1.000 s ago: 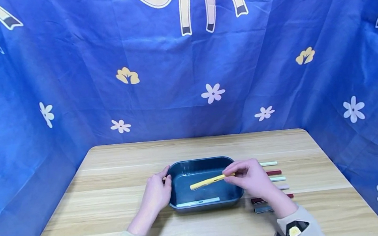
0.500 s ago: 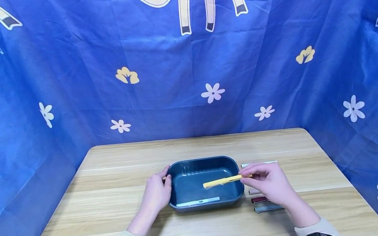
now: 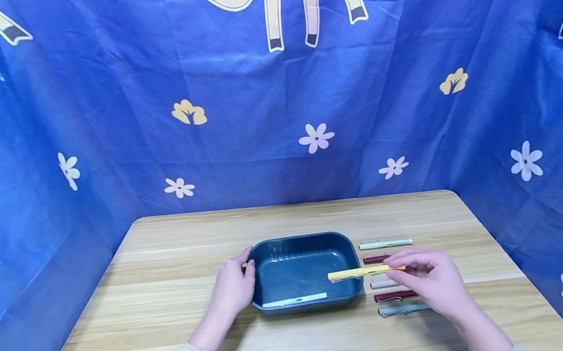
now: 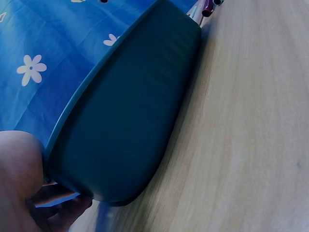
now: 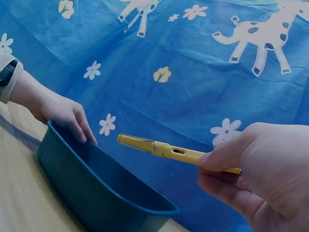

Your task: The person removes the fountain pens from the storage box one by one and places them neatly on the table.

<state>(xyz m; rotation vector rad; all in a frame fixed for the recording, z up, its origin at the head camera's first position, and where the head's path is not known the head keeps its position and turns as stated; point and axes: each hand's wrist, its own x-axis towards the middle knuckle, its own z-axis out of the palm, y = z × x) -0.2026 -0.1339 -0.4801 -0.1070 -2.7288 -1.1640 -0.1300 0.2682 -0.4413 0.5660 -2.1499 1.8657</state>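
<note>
My right hand [image 3: 434,283] pinches one end of a yellow fountain pen [image 3: 355,273] between thumb and fingers. In the head view the pen lies level across the right rim of a dark teal box [image 3: 309,307]; in the right wrist view the pen [image 5: 164,149] is raised above that rim, its clip end pointing away from the hand. My left hand [image 3: 233,285] grips the box's left end, thumb at the rim and fingers against the outer wall, as the left wrist view shows. A pale blue pen [image 3: 295,300] lies inside the box along its front wall.
Right of the box several pens lie in a column: a mint pen [image 3: 385,243] at the back, a dark red pen [image 3: 375,259], a lilac pen [image 3: 383,283], another dark red pen [image 3: 395,296] and a grey-blue pen [image 3: 403,308] in front. A blue patterned curtain [image 3: 258,161] surrounds the wooden table [image 3: 177,236].
My right hand has moved right and slightly nearer with the yellow fountain pen, from over the middle of the box to its right rim. The left hand and the box have stayed put.
</note>
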